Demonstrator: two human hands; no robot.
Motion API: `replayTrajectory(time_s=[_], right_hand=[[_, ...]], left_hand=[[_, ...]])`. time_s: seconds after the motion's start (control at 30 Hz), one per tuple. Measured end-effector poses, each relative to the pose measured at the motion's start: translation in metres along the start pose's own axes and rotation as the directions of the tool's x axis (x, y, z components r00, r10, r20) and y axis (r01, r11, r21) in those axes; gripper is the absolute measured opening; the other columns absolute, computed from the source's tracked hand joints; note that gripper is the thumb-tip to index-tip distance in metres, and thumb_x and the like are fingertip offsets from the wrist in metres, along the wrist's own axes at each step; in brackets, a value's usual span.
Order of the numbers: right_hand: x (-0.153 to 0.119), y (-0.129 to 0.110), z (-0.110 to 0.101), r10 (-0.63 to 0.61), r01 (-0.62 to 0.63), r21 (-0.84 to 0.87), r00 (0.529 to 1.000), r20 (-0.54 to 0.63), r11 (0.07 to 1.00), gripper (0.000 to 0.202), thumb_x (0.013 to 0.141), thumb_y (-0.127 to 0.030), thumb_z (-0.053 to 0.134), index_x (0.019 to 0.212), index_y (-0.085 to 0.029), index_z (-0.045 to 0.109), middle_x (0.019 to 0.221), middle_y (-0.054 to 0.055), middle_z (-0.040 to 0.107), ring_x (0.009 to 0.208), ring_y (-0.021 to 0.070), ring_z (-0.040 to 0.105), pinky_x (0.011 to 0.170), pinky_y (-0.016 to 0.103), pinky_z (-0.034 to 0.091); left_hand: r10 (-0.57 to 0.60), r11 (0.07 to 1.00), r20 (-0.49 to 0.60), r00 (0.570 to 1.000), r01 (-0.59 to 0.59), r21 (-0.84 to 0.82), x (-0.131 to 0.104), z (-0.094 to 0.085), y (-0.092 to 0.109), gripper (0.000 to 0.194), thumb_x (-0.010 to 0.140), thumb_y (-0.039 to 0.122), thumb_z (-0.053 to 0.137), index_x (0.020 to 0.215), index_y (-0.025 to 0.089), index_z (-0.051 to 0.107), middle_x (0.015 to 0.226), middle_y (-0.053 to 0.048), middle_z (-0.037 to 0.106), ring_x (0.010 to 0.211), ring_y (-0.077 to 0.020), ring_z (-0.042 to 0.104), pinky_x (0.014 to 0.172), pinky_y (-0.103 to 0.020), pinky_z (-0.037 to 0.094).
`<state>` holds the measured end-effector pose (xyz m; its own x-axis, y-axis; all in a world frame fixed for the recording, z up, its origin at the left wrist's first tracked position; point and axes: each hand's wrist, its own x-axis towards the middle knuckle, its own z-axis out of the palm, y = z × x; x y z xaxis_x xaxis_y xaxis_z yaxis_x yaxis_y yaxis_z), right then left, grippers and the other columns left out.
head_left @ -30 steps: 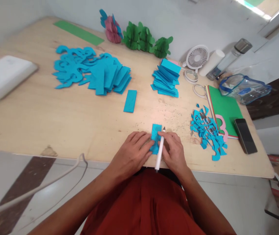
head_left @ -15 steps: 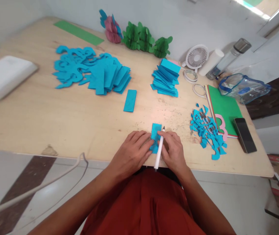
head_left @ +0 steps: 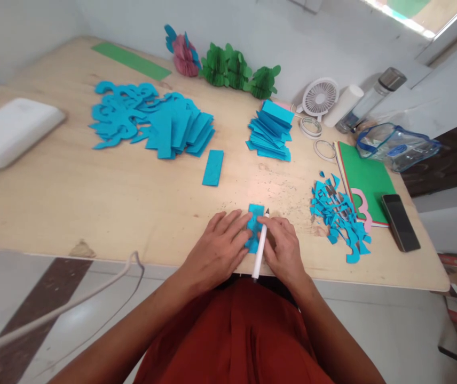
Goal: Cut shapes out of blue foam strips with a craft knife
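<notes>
A small blue paper strip (head_left: 256,209) lies upright near the table's front edge, between both hands. My left hand (head_left: 222,242) rests flat with its fingers stretched out, fingertips on the strip's left side. From the right, my right hand (head_left: 282,242) grips a white pencil (head_left: 259,253) between thumb and fingers. Its dark tip points away from me and its back end reaches over the table edge. The fingers of that hand also touch the strip's right side. A second blue strip (head_left: 213,168) sits farther off to the left.
Blue cut-out shapes (head_left: 116,114) and folded strips (head_left: 176,125) are piled at the left. Another stack of blue strips (head_left: 270,130) stands ahead. Blue scraps (head_left: 336,213), green paper (head_left: 367,165) and a phone (head_left: 400,221) lie right. A small fan (head_left: 320,98) stands by the wall.
The left fingers have spread slightly, one fingertip now higher on the strip. The right hand and pencil are nearly unmoved; the camera view has tilted a little.
</notes>
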<state>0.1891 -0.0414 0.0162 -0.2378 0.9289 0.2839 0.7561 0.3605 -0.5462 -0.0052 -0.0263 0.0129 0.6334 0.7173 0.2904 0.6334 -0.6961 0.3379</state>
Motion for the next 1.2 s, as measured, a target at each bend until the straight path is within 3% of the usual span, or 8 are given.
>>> replayTrajectory(time_s=[0.2,0.63,0.9,1.2], right_hand=[[0.0003,0.0003,0.0000,-0.005,0.005,0.003,1.000,-0.007,1.000,0.044,0.087,-0.012,0.050,0.127,-0.025,0.059,0.106,0.008,0.069,0.101,0.0262,0.058,0.088,0.044,0.049],[0.0003,0.0011,0.0002,-0.012,0.012,0.007,1.000,-0.003,1.000,0.041,0.088,-0.013,0.049,0.126,-0.024,0.058,0.108,0.008,0.069,0.102,0.0263,0.059,0.089,0.045,0.049],[0.0007,0.0008,0.0004,-0.010,0.010,0.014,1.000,0.000,1.000,0.042,0.087,-0.013,0.050,0.127,-0.024,0.058,0.105,0.009,0.068,0.101,0.0267,0.058,0.089,0.045,0.048],[0.0004,0.0013,0.0005,-0.011,0.011,0.013,1.000,-0.012,1.000,0.042,0.087,-0.013,0.049,0.126,-0.023,0.059,0.105,0.009,0.068,0.101,0.0262,0.058,0.089,0.044,0.048]], left_hand=[[0.018,1.000,0.050,0.999,-0.019,0.010,0.0039,-0.0037,-0.0030,0.034,0.092,0.021,0.047,0.123,0.013,0.059,0.150,-0.014,0.045,0.139,-0.0348,0.038,0.109,-0.056,0.034],[0.017,0.999,0.077,0.997,-0.014,-0.036,0.0062,-0.0065,-0.0047,0.037,0.093,0.022,0.044,0.127,0.014,0.055,0.147,-0.013,0.049,0.137,-0.0327,0.040,0.111,-0.055,0.031],[-0.003,0.999,0.007,1.000,0.004,-0.040,0.0093,-0.0002,-0.0075,0.031,0.096,0.019,0.039,0.121,0.015,0.058,0.136,-0.013,0.059,0.128,-0.0293,0.049,0.107,-0.053,0.036],[-0.006,0.999,0.000,1.000,0.006,-0.047,0.0089,-0.0017,-0.0058,0.032,0.096,0.019,0.039,0.119,0.013,0.059,0.136,-0.015,0.059,0.127,-0.0309,0.049,0.107,-0.054,0.036]])
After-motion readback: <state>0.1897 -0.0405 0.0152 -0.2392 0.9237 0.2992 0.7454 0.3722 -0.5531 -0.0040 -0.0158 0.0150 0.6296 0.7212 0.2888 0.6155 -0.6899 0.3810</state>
